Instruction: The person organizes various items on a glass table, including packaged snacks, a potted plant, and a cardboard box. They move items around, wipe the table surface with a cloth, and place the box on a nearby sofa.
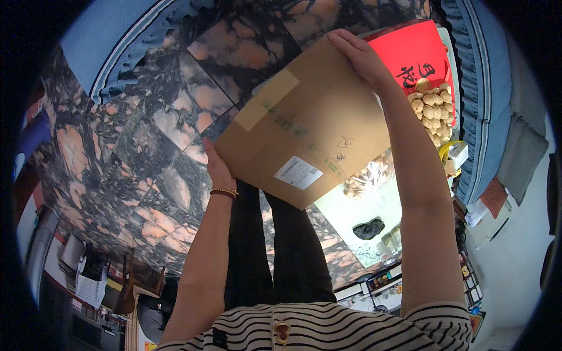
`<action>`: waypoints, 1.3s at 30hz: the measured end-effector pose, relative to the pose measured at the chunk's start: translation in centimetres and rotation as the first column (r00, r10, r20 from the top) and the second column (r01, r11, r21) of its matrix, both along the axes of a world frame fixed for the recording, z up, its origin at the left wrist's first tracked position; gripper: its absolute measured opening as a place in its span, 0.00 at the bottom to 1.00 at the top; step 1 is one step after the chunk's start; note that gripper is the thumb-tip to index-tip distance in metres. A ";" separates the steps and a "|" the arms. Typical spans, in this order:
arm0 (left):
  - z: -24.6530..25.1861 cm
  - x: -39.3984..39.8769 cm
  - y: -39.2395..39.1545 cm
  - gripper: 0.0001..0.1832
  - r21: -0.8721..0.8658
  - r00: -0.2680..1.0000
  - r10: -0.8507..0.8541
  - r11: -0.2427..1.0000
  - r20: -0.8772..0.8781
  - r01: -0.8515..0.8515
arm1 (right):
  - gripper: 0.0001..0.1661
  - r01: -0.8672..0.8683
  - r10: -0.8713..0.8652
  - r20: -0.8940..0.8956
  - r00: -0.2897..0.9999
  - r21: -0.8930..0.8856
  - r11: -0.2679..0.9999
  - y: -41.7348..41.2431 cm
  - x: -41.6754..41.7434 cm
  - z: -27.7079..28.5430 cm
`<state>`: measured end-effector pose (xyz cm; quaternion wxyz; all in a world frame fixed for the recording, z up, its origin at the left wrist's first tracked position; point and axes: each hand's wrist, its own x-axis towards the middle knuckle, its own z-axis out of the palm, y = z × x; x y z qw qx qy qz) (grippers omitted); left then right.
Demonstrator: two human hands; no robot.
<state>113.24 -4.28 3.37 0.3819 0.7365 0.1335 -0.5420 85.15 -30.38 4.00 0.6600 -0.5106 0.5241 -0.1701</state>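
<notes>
A flat brown cardboard box [303,118] is held up before me, tilted, between my two hands. My left hand [219,169] grips its lower left edge, with a beaded bracelet at the wrist. My right hand [358,57] is on its upper right corner, fingers over the edge. Pale tape [274,96] runs across one end of the box. A white printed label [298,172] sticks to the face, near green print and handwriting. The box's underside and contents are hidden.
A pale green tabletop [338,215] at right bears a red sheet [408,52] with black brush writing, round tan pieces [432,109], a shiny clear-wrapped bundle [369,175] and a dark lump [369,228]. Blue-covered seats [487,109] flank the marbled tile floor [162,136].
</notes>
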 end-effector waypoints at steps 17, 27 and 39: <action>0.3 -0.8 -0.5 0.51 0.123 0.986 -0.169 0.978 0.006 0.167 | 0.34 -0.089 0.013 -0.479 0.878 -0.135 0.987 0.4 -0.3 -2.6; -1.4 -1.8 0.7 0.45 0.308 0.976 -0.137 0.934 -0.167 0.183 | 0.33 -0.226 0.090 -0.712 0.696 -0.099 0.969 1.7 -0.8 -4.6; -3.2 -4.2 6.6 0.31 0.223 0.701 0.179 0.974 -0.691 -0.028 | 0.09 -0.134 -0.210 -0.702 0.680 -0.401 0.906 4.8 -0.2 -6.0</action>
